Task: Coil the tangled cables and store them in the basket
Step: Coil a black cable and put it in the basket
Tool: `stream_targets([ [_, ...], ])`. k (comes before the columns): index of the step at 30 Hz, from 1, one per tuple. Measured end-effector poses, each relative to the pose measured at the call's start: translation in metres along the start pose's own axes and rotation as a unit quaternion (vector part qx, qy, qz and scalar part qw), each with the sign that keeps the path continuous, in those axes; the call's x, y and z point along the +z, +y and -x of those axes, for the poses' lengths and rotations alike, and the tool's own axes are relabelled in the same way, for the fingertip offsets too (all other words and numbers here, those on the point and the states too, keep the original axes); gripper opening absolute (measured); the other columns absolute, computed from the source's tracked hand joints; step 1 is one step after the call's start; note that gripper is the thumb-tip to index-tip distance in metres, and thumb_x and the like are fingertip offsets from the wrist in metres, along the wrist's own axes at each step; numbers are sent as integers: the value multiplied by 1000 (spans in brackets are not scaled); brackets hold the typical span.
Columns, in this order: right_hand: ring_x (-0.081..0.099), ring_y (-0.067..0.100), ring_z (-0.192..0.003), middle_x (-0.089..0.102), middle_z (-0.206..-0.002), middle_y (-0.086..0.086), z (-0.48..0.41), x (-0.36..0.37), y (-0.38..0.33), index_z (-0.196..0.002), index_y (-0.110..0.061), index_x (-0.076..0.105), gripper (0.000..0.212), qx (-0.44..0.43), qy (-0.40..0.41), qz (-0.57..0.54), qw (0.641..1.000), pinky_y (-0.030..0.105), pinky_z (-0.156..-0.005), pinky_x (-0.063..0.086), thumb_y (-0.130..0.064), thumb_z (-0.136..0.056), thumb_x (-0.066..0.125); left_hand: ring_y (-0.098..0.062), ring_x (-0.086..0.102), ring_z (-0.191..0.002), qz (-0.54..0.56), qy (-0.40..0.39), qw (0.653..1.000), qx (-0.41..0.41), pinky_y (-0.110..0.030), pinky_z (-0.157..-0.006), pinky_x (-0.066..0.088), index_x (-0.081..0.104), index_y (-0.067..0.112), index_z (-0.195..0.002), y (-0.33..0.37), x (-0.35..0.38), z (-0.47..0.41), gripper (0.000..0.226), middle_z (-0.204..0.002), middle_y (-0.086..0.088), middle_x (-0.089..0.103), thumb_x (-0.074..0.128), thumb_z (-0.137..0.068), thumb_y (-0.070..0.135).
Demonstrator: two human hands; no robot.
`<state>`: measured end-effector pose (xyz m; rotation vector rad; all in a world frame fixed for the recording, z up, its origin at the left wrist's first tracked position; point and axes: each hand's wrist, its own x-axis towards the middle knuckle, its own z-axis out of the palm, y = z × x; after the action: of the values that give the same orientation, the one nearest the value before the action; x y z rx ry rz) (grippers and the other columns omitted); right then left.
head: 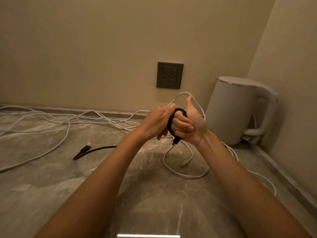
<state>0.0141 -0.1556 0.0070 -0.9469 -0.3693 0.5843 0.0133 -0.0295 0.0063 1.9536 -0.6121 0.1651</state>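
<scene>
- The right hand (188,125) holds a small coil of thin black cable (180,110), fingers curled through it and thumb up.
- The left hand (157,121) grips the coil's other side.
- Loose white cables (51,117) sprawl over the grey marble counter (51,186).
- A white electric kettle (235,109) (lid shut, contents hidden) stands in the corner.

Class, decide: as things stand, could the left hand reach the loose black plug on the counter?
Probably yes: nothing stands on the counter between the left hand and the black plug. It holds the black coil, though, so it must release first.
</scene>
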Motion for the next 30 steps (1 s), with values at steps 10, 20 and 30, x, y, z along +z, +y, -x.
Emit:
stream_targets([
  [10,22,6,-22,26,-29,-3,-6,13,-3,-34,-15,33,78,-77,254,-15,964,14,-25,17,-58,-97,19,-15,36,-43,-141,169,967,128,-30,-50,27,49,10,-58,-2,5,-4,40,-49,-6,44,44,-97,16],
  [20,22,4,-29,24,-47,-3,-10,12,4,-88,-5,53,59,-101,355,118,922,16,-29,16,-54,-99,20,-17,40,-63,-360,22,930,76,-28,-58,31,40,14,-101,5,-4,-3,13,-83,-4,49,29,-101,21],
  [30,24,4,-26,29,-34,-4,-11,11,-1,-59,-10,38,65,-104,262,49,958,14,-30,21,-58,-97,16,-24,41,-62,-288,26,953,94,-29,-54,20,51,0,-97,3,-9,-4,31,-70,-3,45,31,-101,22],
])
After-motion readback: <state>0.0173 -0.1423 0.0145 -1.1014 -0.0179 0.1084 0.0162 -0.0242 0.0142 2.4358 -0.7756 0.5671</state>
